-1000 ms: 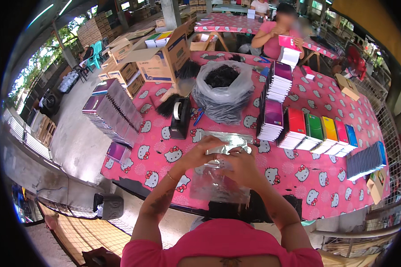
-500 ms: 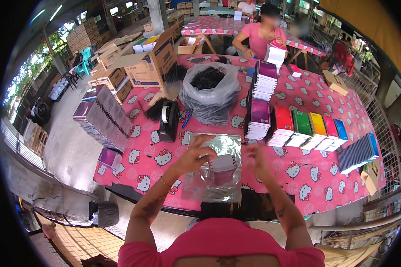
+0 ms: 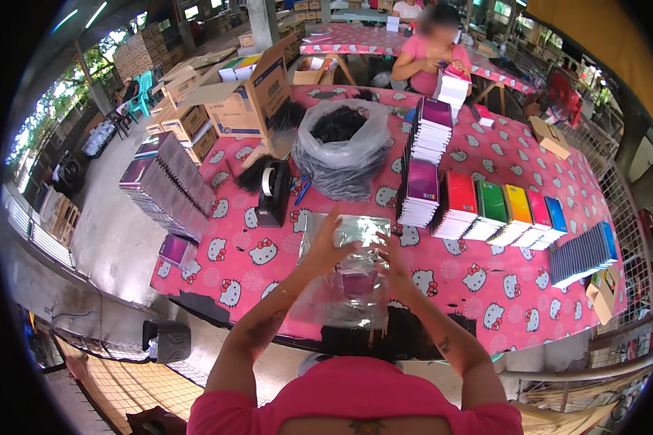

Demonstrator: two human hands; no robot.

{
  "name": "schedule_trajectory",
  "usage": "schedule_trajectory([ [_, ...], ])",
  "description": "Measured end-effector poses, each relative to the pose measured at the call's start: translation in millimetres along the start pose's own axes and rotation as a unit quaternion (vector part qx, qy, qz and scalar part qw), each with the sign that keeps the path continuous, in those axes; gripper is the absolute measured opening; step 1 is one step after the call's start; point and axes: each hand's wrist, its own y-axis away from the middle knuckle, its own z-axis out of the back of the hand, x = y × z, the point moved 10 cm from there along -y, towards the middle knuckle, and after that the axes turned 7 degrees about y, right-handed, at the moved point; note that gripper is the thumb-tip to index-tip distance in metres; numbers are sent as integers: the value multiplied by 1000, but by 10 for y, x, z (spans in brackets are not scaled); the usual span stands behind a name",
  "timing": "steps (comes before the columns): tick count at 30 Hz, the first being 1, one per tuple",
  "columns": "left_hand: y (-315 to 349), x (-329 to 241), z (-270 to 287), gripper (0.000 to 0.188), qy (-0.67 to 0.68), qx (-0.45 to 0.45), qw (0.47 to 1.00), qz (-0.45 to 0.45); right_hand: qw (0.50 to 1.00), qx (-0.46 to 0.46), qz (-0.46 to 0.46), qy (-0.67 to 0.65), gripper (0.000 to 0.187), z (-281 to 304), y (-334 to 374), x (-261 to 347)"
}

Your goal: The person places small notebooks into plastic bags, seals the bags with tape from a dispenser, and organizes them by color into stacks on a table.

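Observation:
In front of me a pile of clear plastic sleeves (image 3: 315, 304) lies on the table. A small purple notebook (image 3: 358, 284) shows through the shiny film near the middle of the pile. Over the left part of the film is my left hand (image 3: 328, 250), its fingers stretched and apart. My right hand (image 3: 394, 262) is at the right edge of the film, fingers spread and slightly bent toward the left. The hands partly hide the notebook's far end, and I see nothing gripped in either one.
A black tape dispenser (image 3: 273, 199), a blue pen (image 3: 302, 190) and a bag of black strands (image 3: 345, 163) stand beyond. To the right are stacks of purple notebooks (image 3: 421, 185) and other colours; wrapped notebooks (image 3: 168, 185) stand left. A co-worker (image 3: 434, 54) handles notebooks across the table.
My right hand has moved left, from beside the plastic to its right edge. The left hand's thumb and fingers have changed from a curled shape to stretched out, closer over the notebook.

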Motion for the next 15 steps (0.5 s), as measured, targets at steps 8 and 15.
schedule_trajectory([
  [8, 234, 471, -8, 65, -107, 212, 962, 138, 978, 125, -165, -25, 55, -205, -423, -356],
  [15, 739, -669, -360, 45, -480, 145, 820, -275, 929, 131, 96, 333, 55, -268, -65, 574],
])
